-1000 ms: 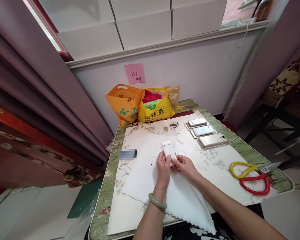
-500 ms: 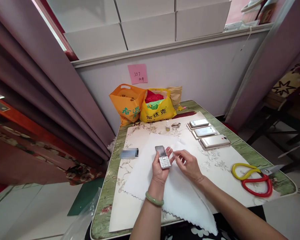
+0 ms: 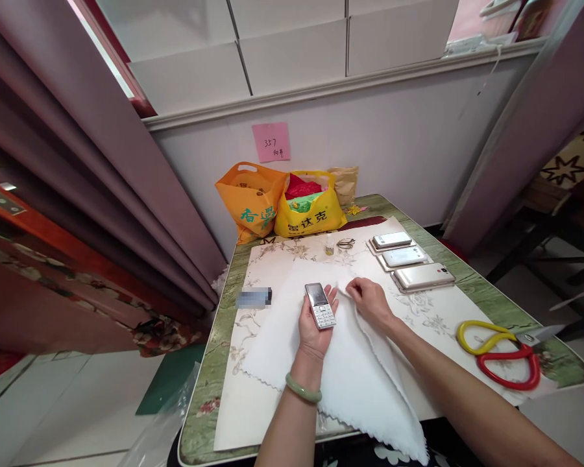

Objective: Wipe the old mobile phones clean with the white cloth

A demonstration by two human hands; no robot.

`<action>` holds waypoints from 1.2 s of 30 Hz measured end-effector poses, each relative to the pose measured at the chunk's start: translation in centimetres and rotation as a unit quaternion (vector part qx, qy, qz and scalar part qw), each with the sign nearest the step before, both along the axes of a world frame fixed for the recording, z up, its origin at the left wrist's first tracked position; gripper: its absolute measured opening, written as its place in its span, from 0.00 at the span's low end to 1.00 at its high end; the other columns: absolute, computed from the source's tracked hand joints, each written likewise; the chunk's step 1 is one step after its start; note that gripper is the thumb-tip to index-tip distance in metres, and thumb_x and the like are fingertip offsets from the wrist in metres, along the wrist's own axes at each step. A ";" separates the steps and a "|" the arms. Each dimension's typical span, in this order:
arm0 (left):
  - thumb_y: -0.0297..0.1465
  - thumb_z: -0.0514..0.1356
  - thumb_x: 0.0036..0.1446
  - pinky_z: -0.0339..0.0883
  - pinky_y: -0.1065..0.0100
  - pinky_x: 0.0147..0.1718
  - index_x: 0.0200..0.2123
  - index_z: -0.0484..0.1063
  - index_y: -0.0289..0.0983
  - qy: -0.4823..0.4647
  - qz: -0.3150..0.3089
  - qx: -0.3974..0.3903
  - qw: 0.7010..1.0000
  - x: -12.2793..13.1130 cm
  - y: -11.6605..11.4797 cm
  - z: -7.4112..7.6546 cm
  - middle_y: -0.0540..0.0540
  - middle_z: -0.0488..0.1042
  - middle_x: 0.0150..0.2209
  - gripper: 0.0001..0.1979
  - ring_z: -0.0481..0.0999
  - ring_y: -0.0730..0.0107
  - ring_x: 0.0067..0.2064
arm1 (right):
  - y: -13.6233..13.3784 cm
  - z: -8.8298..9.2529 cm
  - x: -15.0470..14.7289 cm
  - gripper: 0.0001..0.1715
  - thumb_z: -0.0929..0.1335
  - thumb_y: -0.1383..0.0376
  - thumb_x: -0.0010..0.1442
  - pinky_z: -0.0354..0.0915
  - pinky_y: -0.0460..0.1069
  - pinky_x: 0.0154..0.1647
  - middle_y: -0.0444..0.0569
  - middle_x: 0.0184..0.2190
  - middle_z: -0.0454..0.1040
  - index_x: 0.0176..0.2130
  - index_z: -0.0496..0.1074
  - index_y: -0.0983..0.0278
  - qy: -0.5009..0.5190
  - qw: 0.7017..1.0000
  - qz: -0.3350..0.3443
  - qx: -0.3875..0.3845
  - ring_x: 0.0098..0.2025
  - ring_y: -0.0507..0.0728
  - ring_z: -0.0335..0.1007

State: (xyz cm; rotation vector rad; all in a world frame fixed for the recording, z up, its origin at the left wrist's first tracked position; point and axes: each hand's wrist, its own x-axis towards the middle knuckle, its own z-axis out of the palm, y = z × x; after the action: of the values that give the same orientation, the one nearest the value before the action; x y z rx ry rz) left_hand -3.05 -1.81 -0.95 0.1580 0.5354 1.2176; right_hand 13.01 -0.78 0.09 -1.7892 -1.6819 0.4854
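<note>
In my left hand (image 3: 316,327) rests a keypad mobile phone (image 3: 324,316), its dark screen and white keys facing up. The thumb lies along the phone's left edge and the fingertips show past its right side. A white cloth (image 3: 355,363) with zigzag edges is spread under both hands and hangs over the table's front edge. Just right of the phone, my right hand (image 3: 372,301) pinches a raised corner of the cloth between thumb and fingers. A green bangle (image 3: 302,389) circles my left wrist.
Several phones (image 3: 421,275) lie at the right, scissors (image 3: 511,353) with yellow and red handles nearer the front. Glasses (image 3: 346,243) and a small bottle (image 3: 329,245) are behind the cloth. An orange bag (image 3: 250,201) and a yellow bag (image 3: 309,211) stand at the back. A blurred-out item (image 3: 253,298) lies left.
My right hand has closed on the cloth's corner and lifted it slightly, moving a little right of the phone. My left hand still holds the phone. The view has shifted slightly.
</note>
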 end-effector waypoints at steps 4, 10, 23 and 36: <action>0.43 0.54 0.60 0.60 0.47 0.57 0.49 0.71 0.36 -0.003 -0.010 -0.002 1.000 0.1 0.2 -0.2 0.34 0.72 0.54 0.21 0.69 0.48 0.58 | -0.4 0.9 0.4 0.14 0.64 0.56 0.58 0.61 0.47 0.30 0.44 0.25 0.74 0.30 0.73 0.61 0.149 0.987 -0.053 0.000 0.27 0.54 0.67; 0.43 0.54 0.60 0.60 0.47 0.57 0.47 0.73 0.33 -0.001 -0.004 -0.019 1.000 0.0 0.3 -0.4 0.32 0.70 0.56 0.21 0.68 0.48 0.59 | -0.7 1.0 1.2 0.16 0.70 0.52 0.52 0.65 0.49 0.31 0.46 0.26 0.75 0.33 0.73 0.63 0.422 0.903 -0.056 -0.060 0.28 0.55 0.69; 0.39 0.55 0.62 0.62 0.49 0.57 0.47 0.74 0.35 -0.025 0.012 -0.041 0.999 0.0 0.0 0.3 0.38 0.74 0.52 0.17 0.70 0.52 0.57 | -1.6 2.7 1.4 0.22 0.70 0.52 0.56 0.71 0.51 0.39 0.49 0.33 0.79 0.45 0.73 0.64 0.697 0.680 0.080 -0.213 0.34 0.58 0.76; 0.45 0.56 0.59 0.63 0.55 0.55 0.49 0.73 0.32 -0.057 -0.017 -0.101 0.993 -0.9 0.1 0.5 0.38 0.79 0.43 0.24 0.76 0.54 0.49 | -0.9 2.5 -2.4 0.24 0.56 0.58 0.69 0.59 0.59 0.59 0.55 0.55 0.70 0.56 0.69 0.63 0.039 0.972 0.182 0.140 0.58 0.61 0.64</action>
State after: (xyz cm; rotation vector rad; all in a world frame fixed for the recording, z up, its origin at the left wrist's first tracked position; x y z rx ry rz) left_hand -3.94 -1.72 -0.46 -0.0732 0.5498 1.1251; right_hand 10.64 -1.69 2.56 -1.2511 -1.9241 0.4418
